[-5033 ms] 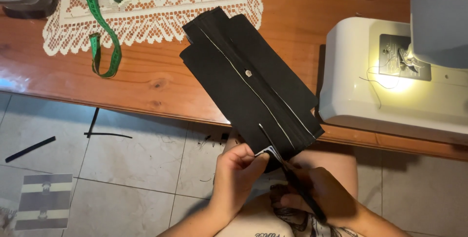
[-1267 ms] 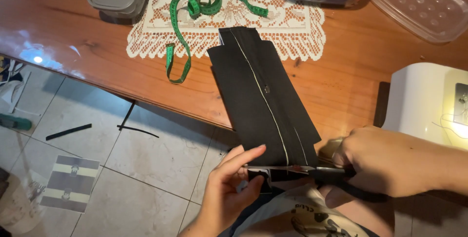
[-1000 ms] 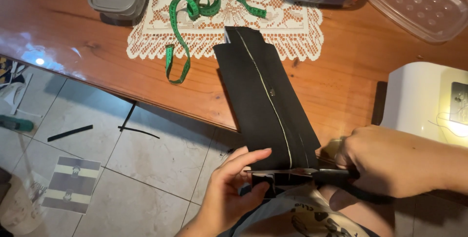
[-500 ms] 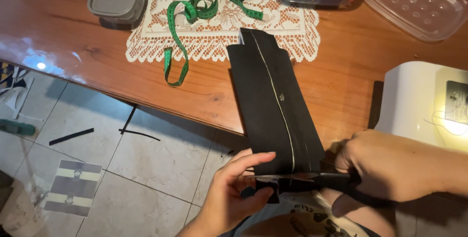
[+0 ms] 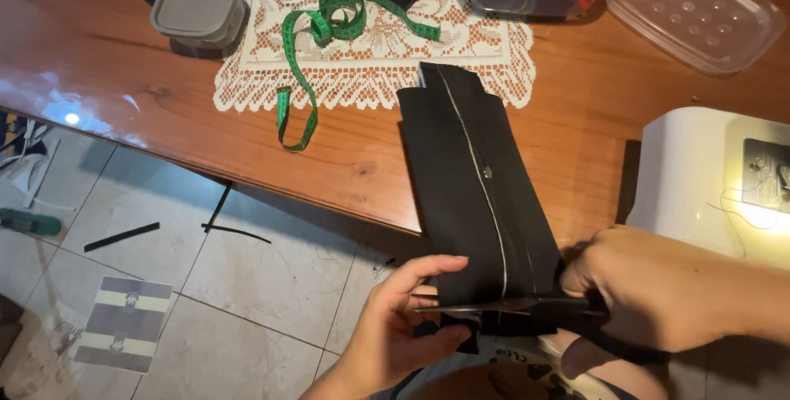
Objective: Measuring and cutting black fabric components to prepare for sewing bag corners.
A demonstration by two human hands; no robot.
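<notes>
A glossy wooden table [image 5: 123,112] stands over a pale tiled floor [image 5: 247,285].

A long black fabric piece [image 5: 477,202] with a pale stitched line running down its length and a small metal snap near the middle lies flat on the wooden counter [image 5: 164,120], its near end hanging past the edge. A pair of dark-handled scissors [image 5: 502,305] crosses that hanging end sideways, blades lying level across the cloth.
</notes>
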